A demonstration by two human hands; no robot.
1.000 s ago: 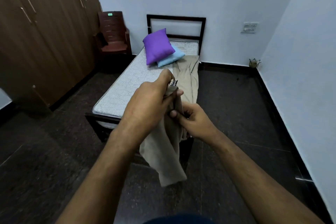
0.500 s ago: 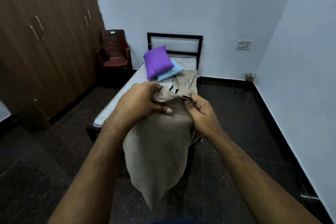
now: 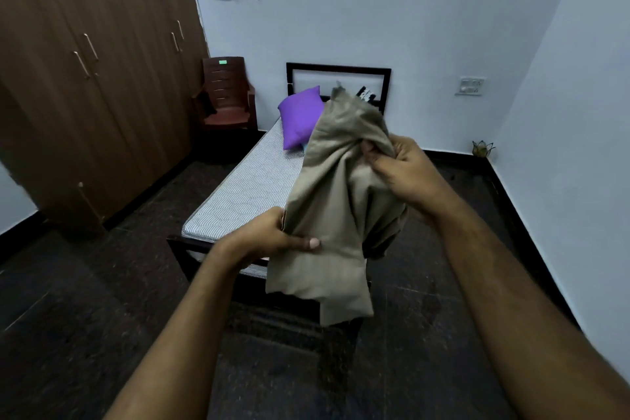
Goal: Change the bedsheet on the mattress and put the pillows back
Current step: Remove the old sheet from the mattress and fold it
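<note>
A bunched beige bedsheet (image 3: pixel 337 201) hangs in front of me, held off the bed. My left hand (image 3: pixel 272 239) grips its lower left edge, thumb on the front. My right hand (image 3: pixel 399 160) grips a gathered fold higher up on the right. Behind the cloth lies the striped bare mattress (image 3: pixel 245 194) on a dark bed frame (image 3: pixel 191 252). A purple pillow (image 3: pixel 301 116) leans at the head end; a sliver of a light blue pillow (image 3: pixel 305 147) shows beneath it, mostly hidden by the sheet.
A brown wardrobe (image 3: pixel 92 78) lines the left wall. A dark red plastic chair (image 3: pixel 226 95) stands in the corner beside the bed's black headboard (image 3: pixel 339 66). Dark floor runs on both sides of the bed; a small ornament (image 3: pixel 482 148) sits by the right wall.
The sheet has been lifted higher, its top now level with the headboard. My left hand slid down to the lower edge and my right hand rose. The view tilted up.
</note>
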